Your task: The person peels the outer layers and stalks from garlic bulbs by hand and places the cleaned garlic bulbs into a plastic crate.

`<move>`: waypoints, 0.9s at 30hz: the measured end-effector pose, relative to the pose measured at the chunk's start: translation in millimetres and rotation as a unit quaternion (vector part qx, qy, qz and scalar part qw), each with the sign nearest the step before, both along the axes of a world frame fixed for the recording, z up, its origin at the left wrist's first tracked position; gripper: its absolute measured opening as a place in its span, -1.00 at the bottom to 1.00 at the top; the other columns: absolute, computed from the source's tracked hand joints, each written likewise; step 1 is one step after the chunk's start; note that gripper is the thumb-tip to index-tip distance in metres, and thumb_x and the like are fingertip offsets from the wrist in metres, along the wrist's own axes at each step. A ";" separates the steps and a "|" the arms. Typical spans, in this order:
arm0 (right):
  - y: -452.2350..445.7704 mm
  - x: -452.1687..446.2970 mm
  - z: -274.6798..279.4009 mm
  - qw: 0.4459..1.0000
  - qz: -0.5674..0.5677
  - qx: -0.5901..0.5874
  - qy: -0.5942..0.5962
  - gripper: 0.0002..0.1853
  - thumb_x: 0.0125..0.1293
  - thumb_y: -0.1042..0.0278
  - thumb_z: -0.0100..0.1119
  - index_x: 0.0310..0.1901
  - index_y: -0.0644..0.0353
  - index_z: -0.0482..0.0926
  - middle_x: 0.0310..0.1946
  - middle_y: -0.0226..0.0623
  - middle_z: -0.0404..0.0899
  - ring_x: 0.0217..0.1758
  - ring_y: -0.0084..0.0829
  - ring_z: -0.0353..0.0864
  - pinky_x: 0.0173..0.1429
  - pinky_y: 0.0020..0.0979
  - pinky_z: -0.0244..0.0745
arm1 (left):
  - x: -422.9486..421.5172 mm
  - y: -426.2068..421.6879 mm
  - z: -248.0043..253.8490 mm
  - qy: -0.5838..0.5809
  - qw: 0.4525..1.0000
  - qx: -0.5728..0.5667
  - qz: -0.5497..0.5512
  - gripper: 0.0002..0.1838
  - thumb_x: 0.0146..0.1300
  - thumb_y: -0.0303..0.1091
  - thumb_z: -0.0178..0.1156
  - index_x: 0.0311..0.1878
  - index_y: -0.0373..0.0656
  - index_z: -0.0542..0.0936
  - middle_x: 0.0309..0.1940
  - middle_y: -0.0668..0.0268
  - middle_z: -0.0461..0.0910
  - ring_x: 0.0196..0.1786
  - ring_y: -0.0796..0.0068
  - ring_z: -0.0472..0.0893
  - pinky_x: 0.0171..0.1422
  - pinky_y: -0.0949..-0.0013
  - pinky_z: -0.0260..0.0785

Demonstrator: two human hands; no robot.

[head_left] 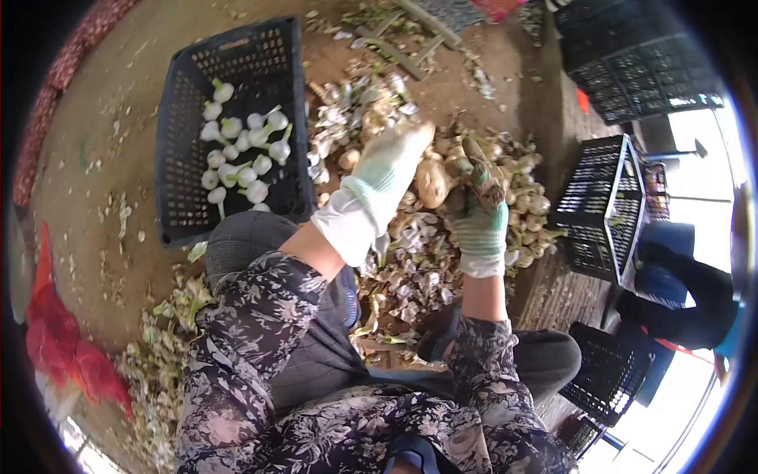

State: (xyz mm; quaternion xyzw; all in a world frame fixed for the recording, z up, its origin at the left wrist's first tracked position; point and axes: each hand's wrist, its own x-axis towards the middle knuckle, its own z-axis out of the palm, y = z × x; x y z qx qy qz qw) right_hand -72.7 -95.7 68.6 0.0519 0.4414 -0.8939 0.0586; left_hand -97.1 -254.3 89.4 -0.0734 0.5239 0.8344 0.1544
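At 6 o'clock, the nearest part of the view is filled by floral-patterned sleeves (249, 324). Past them, toward 5 o'clock, the ground is covered by dry garlic skins (414, 288).

The gloved right hand (480, 213) is seen at half past two, with its brown-stained fingers drawn in narrow. A large brown-skinned garlic bulb (432, 184) is placed between the two hands, just beside the right fingers; whether it is gripped cannot be told. The gloved left hand (393, 158) is reached out at 12 o'clock, its fingers partly hidden, so what is held there, if anything, cannot be told.

The right hand is closely bordered by a garlic heap (533, 207) toward 3 o'clock, and beyond that by a wooden ledge (559, 292). At 10 o'clock, trimmed white bulbs (230, 128) are contained in a black plastic crate (302, 110), whose raised right rim is set apart from the left hand by a skin-strewn gap. Farther off at 12 o'clock, more room is offered by brown floor (434, 87), bounded by a wooden frame (410, 47).
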 end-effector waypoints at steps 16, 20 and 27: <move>12.6 28.0 67.6 0.984 -0.124 0.130 -0.020 -0.71 0.18 0.06 0.18 -0.37 0.12 0.47 -0.55 -0.55 0.42 -0.58 -0.71 0.35 -0.56 -0.67 0.25 | 32.5 29.0 44.4 0.354 0.914 -0.195 -0.030 -0.38 -0.10 -0.52 0.35 0.10 -0.34 0.37 -0.04 0.22 0.45 0.04 0.45 0.44 0.16 0.46 0.28; 18.6 36.2 82.6 0.970 -0.177 0.167 -0.004 -0.75 0.14 0.20 0.25 -0.29 0.20 0.50 -0.51 -0.53 0.47 -0.55 -0.73 0.38 -0.53 -0.66 0.28 | 37.9 45.5 53.4 0.382 0.891 -0.245 0.004 -0.37 -0.23 -0.53 0.39 0.04 -0.25 0.45 -0.01 0.19 0.45 0.08 0.38 0.43 0.20 0.39 0.25; 53.1 57.9 82.3 0.980 -0.129 0.149 0.039 -0.63 0.09 0.23 0.28 -0.14 0.30 0.50 -0.36 -0.41 0.55 -0.42 -0.64 0.50 -0.35 -0.63 0.42 | 36.8 60.9 57.0 0.435 0.877 -0.201 -0.018 -0.31 -0.29 -0.53 0.42 0.06 -0.13 0.46 -0.03 0.19 0.47 0.01 0.30 0.50 0.10 0.38 0.36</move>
